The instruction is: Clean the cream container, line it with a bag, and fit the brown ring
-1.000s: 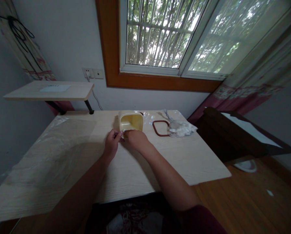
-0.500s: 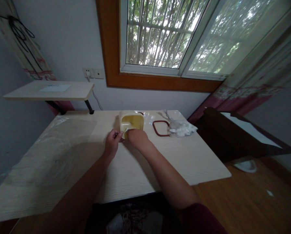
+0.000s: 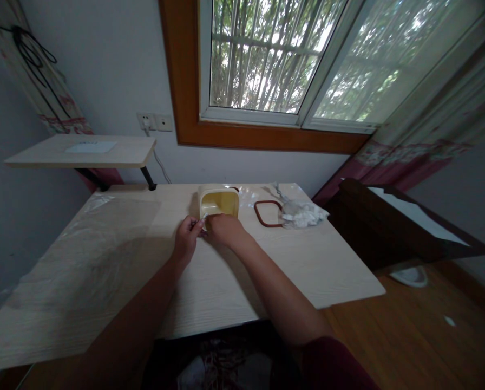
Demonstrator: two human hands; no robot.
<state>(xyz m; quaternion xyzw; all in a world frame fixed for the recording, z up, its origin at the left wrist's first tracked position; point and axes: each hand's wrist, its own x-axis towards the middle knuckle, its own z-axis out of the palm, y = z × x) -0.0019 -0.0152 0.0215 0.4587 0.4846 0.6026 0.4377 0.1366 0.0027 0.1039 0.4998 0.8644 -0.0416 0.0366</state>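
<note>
A small cream container (image 3: 219,203) with a yellowish inside stands near the back of the table, its open side towards me. My left hand (image 3: 188,234) is at its front left corner, thumb and fingers pinched together beside the rim. What they grip is hidden, with only a dark reddish bit showing by the fingertips. My right hand (image 3: 226,228) is closed over the front of the container, its fingertips almost touching the left thumb. A tiny white piece (image 3: 204,216) shows between the two hands; I cannot tell which hand holds it.
Right of the container lie a reddish-brown rounded square ring (image 3: 257,212) and a clear plastic bag (image 3: 305,214) of white pieces. Clear plastic sheeting (image 3: 116,227) covers the table's left part. A raised shelf (image 3: 132,151) stands at the back left, and a dark piece of furniture (image 3: 372,233) at the right.
My right hand has shifted slightly left, closer to my left thumb, and the tiny white piece has moved left with it. The container stays put.
</note>
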